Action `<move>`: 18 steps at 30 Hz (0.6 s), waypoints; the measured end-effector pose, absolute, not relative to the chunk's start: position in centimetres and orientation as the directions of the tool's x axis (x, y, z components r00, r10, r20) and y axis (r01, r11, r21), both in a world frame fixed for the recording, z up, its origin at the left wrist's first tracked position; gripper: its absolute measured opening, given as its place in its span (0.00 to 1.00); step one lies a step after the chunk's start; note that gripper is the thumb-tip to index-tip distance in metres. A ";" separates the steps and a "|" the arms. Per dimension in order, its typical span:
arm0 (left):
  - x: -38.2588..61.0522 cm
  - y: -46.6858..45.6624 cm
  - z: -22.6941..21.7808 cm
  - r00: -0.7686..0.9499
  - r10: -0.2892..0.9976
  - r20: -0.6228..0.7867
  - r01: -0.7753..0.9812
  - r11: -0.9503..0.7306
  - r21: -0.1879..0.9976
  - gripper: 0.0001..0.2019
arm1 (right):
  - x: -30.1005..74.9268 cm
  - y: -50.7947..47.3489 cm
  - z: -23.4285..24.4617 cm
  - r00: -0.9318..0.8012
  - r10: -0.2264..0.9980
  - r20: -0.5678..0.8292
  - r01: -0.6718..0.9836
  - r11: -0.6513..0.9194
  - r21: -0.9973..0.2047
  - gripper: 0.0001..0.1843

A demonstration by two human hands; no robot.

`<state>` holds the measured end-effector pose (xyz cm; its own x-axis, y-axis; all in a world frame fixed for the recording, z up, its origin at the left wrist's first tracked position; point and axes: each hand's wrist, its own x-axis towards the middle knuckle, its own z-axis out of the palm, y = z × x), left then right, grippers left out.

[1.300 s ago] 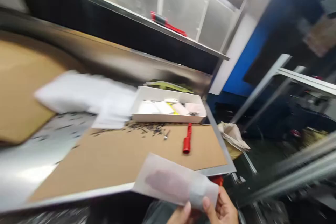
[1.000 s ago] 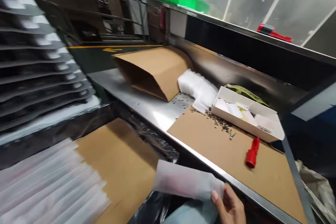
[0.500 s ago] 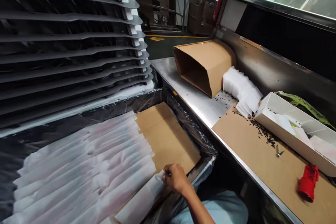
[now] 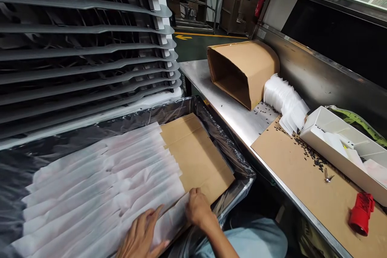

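My right hand (image 4: 199,208) is closed on the near right end of a white wrapped packet (image 4: 173,221), pinching it between thumb and fingers. Lower down, my left hand (image 4: 140,234) lies on the same packet with its fingers stretched and the thumb apart. Beside them, overlapping rows of white wrapped packets (image 4: 99,185) with a faint pink tint showing through fill most of a bin. What is inside the wrapping cannot be made out. Under the packets, a brown cardboard sheet (image 4: 196,149) shows at the right.
Black plastic film (image 4: 223,141) lines the bin. Grey stacked trays (image 4: 84,52) rise behind it. On the metal bench (image 4: 232,121) are a cardboard box (image 4: 256,60), white sheets (image 4: 286,100), scattered small black pieces (image 4: 314,157), a white box (image 4: 329,145) and a red tool part (image 4: 361,214).
My left hand has come into view from below and rests on the packet. The packet lies closer against the row. My right hand stays at its end. The view has shifted slightly.
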<state>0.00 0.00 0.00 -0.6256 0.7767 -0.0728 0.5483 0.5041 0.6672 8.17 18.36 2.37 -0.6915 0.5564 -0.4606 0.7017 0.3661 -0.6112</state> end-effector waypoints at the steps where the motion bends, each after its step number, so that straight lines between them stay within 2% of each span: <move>1: -0.3 -0.1 -0.8 -0.591 0.806 -0.036 0.620 0.482 0.618 0.30 | 8.5 18.8 3.3 -0.690 0.563 -0.455 0.703 0.370 -0.608 0.15; 4: -0.2 0.0 -2.8 -0.424 0.906 0.006 0.778 0.361 0.513 0.29 | 10.2 20.5 6.5 -0.714 0.586 -0.382 0.657 0.375 -0.654 0.19; 8: -0.4 0.4 -4.6 -0.252 0.967 0.033 0.881 0.215 0.421 0.27 | 13.6 22.4 10.2 -0.745 0.606 -0.280 0.573 0.365 -0.734 0.22; 14: -2.6 0.5 -4.8 -0.227 0.963 0.145 0.937 0.175 0.302 0.23 | 19.0 22.8 12.0 -0.733 0.659 -0.170 0.468 0.306 -0.829 0.19; 18: -3.2 0.0 -3.2 -0.249 0.941 0.231 0.943 0.180 0.281 0.23 | 23.1 22.2 12.9 -0.675 0.732 -0.091 0.384 0.244 -0.891 0.19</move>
